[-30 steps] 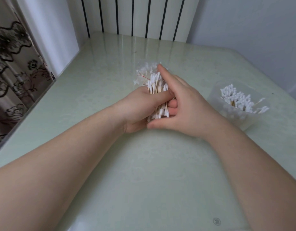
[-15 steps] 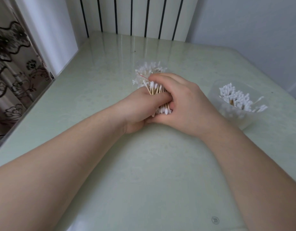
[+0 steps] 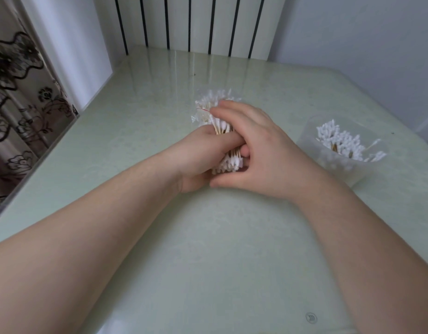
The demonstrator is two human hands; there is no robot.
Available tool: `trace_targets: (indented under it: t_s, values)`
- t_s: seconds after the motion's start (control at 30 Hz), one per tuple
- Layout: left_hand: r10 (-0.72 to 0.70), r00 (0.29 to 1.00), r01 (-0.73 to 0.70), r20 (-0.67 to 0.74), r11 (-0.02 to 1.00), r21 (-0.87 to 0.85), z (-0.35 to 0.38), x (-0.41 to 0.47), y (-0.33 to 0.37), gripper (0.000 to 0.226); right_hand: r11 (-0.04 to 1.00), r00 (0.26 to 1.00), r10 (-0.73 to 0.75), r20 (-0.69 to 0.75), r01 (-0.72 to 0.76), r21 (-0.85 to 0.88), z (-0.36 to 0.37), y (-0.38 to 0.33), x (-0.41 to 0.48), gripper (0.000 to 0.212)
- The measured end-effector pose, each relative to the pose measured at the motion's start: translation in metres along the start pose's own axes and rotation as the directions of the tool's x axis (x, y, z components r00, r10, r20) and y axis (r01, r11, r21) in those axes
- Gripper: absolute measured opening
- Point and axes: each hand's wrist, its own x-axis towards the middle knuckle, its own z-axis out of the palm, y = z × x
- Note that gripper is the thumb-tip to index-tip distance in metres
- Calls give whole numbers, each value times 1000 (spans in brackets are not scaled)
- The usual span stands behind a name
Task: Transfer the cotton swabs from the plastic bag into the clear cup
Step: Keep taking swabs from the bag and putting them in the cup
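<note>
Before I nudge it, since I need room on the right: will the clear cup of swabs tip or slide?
Probably slides: the clear cup looks like thin plastic, likely light, on a glossy table. It may tip if pushed high, since the cotton swabs stand tall above its rim.

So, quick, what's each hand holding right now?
Left hand: closed round the bundle of cotton swabs.
Right hand: fingers lie over the swabs; whether it grips any cannot be told.

The surface (image 3: pixel 140 121) is glossy pale green, faintly mottled, mirroring the far wall. Cotton swabs (image 3: pixel 228 162) have fluffy white tips on pale wooden sticks. Plastic bag (image 3: pixel 198 114) is thin, clear, crinkled; the clear cup (image 3: pixel 338 165) looks smooth, slightly cloudy plastic.
</note>
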Motion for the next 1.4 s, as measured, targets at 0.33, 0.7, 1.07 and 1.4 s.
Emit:
trace_targets:
  t_s: [0.33,0.7,1.07,1.4]
  values:
    - [-40,988,33,-152,998,-49,-2,3,6,16,996,998,54,21,-55,69,-3,-1,-1,108]
    - [499,716,-204,-488,818,538,-37,27,-1,38,982,981,188,-52,-187,10,11,8,-1,35]
    - [581,698,-77,-419,643,762,-48,37,-10,14,951,967,248,-53,-254,-177,12,7,4,39]
    - [506,838,-251,-203,689,680,-35,31,-11,11,945,951,235,-202,-272,-183,15,15,9,41]
